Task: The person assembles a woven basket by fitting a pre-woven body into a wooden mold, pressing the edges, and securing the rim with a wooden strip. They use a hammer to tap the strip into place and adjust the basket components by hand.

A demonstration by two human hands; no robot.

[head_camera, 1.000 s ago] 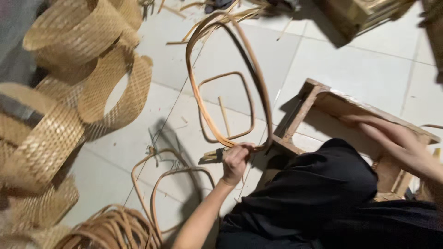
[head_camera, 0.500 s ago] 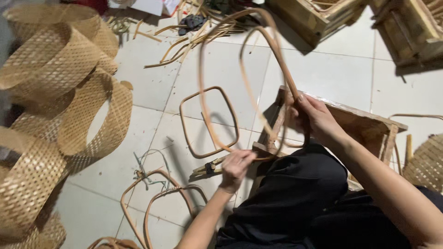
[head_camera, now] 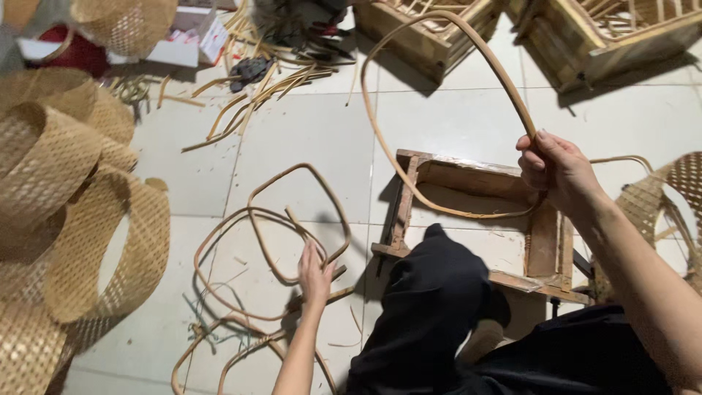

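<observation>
Right hand (head_camera: 559,170) now gripping bent rattan hoop (head_camera: 446,110) alone, lifting it; left hand (head_camera: 314,274), released, reaching open toward floor loops (head_camera: 292,219).

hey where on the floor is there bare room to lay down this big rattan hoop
The barest patch is the floor tile between the rattan offcuts and the rounded rattan frames; another lies between the wooden frame and the crates. It is crowded around the left hand, and woven cane rolls fill the left side. The right hand holds the hoop.

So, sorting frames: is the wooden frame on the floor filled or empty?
Empty: the wooden frame shows bare floor tile inside its open rectangle.
</observation>
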